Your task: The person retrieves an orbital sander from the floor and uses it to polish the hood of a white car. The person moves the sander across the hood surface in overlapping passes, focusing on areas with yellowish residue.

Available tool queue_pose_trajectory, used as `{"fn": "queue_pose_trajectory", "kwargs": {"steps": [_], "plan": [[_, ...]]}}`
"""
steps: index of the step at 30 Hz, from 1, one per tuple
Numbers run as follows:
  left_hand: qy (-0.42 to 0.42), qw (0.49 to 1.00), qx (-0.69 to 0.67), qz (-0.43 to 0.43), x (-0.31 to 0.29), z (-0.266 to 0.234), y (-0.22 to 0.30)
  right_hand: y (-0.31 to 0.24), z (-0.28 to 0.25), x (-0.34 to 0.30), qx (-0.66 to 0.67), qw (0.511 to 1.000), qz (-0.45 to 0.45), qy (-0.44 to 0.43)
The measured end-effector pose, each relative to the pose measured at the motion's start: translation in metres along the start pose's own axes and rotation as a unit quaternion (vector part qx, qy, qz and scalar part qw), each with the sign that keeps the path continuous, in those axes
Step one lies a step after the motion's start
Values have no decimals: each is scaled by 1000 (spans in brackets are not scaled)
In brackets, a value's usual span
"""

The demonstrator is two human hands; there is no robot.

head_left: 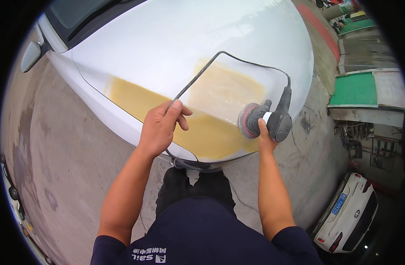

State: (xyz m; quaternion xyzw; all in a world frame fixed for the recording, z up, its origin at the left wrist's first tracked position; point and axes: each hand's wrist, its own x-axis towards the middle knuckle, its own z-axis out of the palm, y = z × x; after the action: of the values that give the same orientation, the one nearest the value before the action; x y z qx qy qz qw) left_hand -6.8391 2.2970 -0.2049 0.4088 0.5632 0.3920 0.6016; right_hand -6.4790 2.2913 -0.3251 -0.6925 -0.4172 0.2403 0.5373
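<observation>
A black and grey electric sander (279,123) with a round reddish pad is in my right hand (266,140), its thumb on the sander's head. The sander is tipped on its side, its pad facing the front of a white car hood (158,53); whether the pad touches cannot be told. My left hand (160,126) pinches the sander's black cord (197,78) between thumb and forefinger, above the hood's near edge. Dull yellow patches of filler or primer (207,132) run along that edge, and a paler sanded patch (226,86) lies farther in.
The cord loops over the hood and drops past its near edge by my legs (191,187). A side mirror (31,56) juts out at the far left. Concrete floor (70,163) surrounds the car. Another white car (348,212) stands at the lower right, below green and white panels (354,89).
</observation>
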Motion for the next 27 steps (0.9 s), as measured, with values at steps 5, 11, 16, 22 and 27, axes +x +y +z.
{"fn": "queue_pose_trajectory", "kwargs": {"steps": [5,11,16,22,27], "plan": [[34,999,-42,-2,-6,-7,0,-31,46,-28,18,995,-28,-92],[77,996,-50,11,-17,-32,-5,-96,133,-41,-13,972,-58,-226],[88,994,-70,13,-27,-49,-6,-109,157,-47,-42,965,-83,-245],[88,992,-88,2,-33,-63,-7,-95,114,-49,-8,982,-55,-181],[84,994,-60,19,-23,-56,-7,-94,138,-41,16,976,-79,-200]]}}
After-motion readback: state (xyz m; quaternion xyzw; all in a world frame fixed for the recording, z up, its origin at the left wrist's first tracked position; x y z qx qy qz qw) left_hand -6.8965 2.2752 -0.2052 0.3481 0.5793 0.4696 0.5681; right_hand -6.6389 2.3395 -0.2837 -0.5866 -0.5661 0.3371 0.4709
